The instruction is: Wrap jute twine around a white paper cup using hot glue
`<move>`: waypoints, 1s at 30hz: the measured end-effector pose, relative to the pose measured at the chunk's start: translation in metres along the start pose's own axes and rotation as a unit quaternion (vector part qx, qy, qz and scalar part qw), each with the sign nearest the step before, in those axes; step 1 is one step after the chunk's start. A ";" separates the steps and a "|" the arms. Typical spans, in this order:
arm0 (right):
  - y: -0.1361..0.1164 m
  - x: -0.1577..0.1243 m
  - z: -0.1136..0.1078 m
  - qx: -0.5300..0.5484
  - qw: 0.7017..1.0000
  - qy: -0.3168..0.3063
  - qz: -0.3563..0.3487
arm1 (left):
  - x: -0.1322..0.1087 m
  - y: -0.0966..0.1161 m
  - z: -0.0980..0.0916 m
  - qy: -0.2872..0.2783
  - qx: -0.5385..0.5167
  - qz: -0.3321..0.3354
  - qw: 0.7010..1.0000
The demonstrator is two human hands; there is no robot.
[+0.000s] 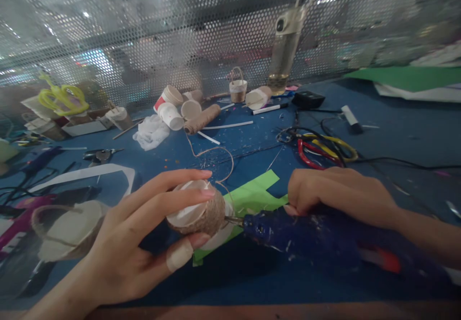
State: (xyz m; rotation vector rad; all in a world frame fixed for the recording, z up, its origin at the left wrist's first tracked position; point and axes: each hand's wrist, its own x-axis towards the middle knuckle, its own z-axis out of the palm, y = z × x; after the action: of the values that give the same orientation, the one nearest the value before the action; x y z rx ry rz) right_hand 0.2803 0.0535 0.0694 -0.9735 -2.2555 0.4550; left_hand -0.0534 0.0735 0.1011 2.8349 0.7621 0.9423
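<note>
Here, the left hand [126, 236] clasped a twine-wrapped cup [213, 214]; the right hand [338, 192] gripped a glue gun [306, 237] beside it.

The blue desk [396, 132] has a brown front edge, with small scraps strewn over its middle. At the back stand a bottle [283, 63] and a small basket [237, 92], with a cup [257, 99] on its side between them and a marker [268, 109] just in front. Left of these, a pile of cups [172, 116] lies beside a roll of twine [202, 119] and a crumpled bag [151, 133]. To the right lie a black box [308, 100] and red [301, 152] and yellow handles [355, 154]. Bright green paper [252, 192] lies nearer the front.
</note>
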 end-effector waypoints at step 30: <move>0.011 0.014 0.006 -0.038 0.986 -0.141 -0.082 | -0.003 -0.002 0.005 0.044 -0.244 -0.102 0.963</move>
State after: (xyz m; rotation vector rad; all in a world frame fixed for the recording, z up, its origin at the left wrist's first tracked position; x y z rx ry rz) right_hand 0.2746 0.0705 0.0649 -0.7909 -2.6003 0.4615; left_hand -0.0529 0.0745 0.0949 2.2599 0.6953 1.0550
